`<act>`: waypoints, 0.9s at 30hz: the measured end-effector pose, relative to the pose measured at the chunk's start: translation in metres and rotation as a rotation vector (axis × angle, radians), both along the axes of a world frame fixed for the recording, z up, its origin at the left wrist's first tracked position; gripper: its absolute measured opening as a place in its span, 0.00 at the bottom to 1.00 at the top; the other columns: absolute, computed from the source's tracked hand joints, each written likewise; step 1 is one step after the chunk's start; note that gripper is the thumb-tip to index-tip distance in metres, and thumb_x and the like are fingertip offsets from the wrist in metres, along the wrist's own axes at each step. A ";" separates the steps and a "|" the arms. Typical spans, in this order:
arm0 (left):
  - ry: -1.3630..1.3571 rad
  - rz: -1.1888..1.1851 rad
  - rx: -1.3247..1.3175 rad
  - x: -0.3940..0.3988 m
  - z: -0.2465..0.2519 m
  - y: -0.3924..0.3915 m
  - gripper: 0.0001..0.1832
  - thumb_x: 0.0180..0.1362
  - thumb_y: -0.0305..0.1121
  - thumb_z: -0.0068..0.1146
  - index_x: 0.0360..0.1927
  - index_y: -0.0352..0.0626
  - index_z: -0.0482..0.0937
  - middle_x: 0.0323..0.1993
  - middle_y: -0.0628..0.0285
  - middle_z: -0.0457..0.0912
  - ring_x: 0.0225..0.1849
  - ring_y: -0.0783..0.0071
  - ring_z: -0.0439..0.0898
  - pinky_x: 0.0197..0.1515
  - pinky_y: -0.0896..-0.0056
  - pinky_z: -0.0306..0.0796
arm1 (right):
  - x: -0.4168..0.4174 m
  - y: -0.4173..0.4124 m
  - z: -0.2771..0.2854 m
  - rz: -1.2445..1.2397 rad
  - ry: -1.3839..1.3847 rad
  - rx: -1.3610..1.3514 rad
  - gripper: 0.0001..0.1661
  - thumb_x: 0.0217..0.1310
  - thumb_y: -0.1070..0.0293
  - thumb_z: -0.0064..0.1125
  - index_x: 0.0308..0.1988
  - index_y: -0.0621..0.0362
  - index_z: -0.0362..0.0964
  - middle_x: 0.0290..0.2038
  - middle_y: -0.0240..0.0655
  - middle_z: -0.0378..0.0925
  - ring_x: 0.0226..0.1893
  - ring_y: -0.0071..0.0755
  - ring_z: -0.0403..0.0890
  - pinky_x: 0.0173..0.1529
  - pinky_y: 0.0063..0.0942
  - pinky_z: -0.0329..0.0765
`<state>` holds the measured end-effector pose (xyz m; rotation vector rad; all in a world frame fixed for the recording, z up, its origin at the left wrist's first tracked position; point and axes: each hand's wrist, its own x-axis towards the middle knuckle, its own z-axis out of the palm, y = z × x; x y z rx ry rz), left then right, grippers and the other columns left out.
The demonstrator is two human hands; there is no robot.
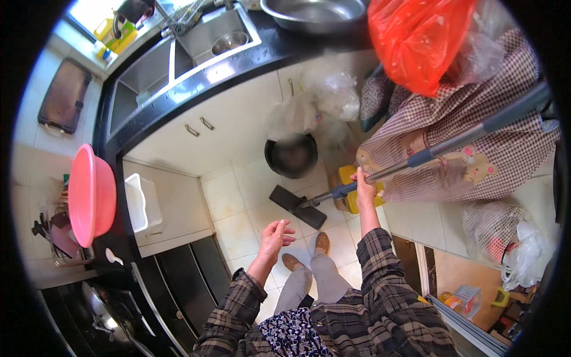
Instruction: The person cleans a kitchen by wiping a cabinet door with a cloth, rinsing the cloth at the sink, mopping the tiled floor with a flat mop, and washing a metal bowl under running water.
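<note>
My right hand grips the metal pole of a flat mop. The pole slants from the upper right down to the floor. Its dark flat head lies on the pale floor tiles, just beyond my feet. My left hand hangs in the air over the floor, fingers loosely apart and holding nothing. A round black bin stands on the floor beyond the mop head; its contents are blurred. Beside my right hand is a yellow container, partly hidden by the hand and pole.
White cabinets run under a black counter with a steel double sink. A pink basin sits on the left counter, near a stove. Checked aprons and a red plastic bag hang at right.
</note>
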<state>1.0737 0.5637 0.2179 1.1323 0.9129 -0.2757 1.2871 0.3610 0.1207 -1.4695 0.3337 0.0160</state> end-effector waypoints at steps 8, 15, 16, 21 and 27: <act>-0.057 -0.145 0.131 0.047 0.088 0.013 0.19 0.63 0.46 0.42 0.47 0.42 0.71 0.32 0.61 0.79 0.26 0.76 0.79 0.30 0.77 0.72 | -0.037 -0.027 0.003 0.636 0.257 -0.742 0.25 0.46 0.51 0.63 0.29 0.65 0.75 0.22 0.37 0.76 0.23 0.27 0.75 0.29 0.30 0.72; -0.147 0.126 0.098 0.061 0.136 0.108 0.17 0.61 0.45 0.46 0.44 0.44 0.72 0.31 0.63 0.79 0.26 0.75 0.78 0.28 0.77 0.72 | -0.025 0.060 0.111 0.811 0.048 -0.224 0.13 0.54 0.65 0.55 0.33 0.65 0.75 0.21 0.34 0.76 0.21 0.23 0.77 0.28 0.22 0.74; -0.185 0.178 0.091 0.065 0.144 0.123 0.16 0.61 0.44 0.47 0.43 0.43 0.72 0.31 0.63 0.79 0.26 0.75 0.78 0.28 0.77 0.72 | -0.016 0.077 0.133 0.856 -0.017 -0.232 0.13 0.55 0.65 0.54 0.33 0.66 0.74 0.21 0.34 0.77 0.22 0.23 0.78 0.29 0.22 0.74; -0.379 0.389 0.034 0.104 0.155 0.212 0.09 0.60 0.35 0.50 0.37 0.41 0.74 0.30 0.62 0.79 0.28 0.72 0.79 0.30 0.74 0.75 | 0.030 0.162 0.199 1.011 -0.189 -0.265 0.13 0.57 0.66 0.53 0.36 0.66 0.73 0.25 0.35 0.78 0.24 0.24 0.79 0.31 0.22 0.76; -0.608 0.599 -0.154 0.201 0.149 0.377 0.06 0.55 0.33 0.55 0.34 0.43 0.74 0.28 0.64 0.78 0.30 0.72 0.78 0.34 0.71 0.74 | 0.096 0.322 0.243 1.080 -0.130 -0.112 0.13 0.61 0.67 0.50 0.40 0.65 0.71 0.28 0.35 0.77 0.25 0.21 0.77 0.30 0.20 0.75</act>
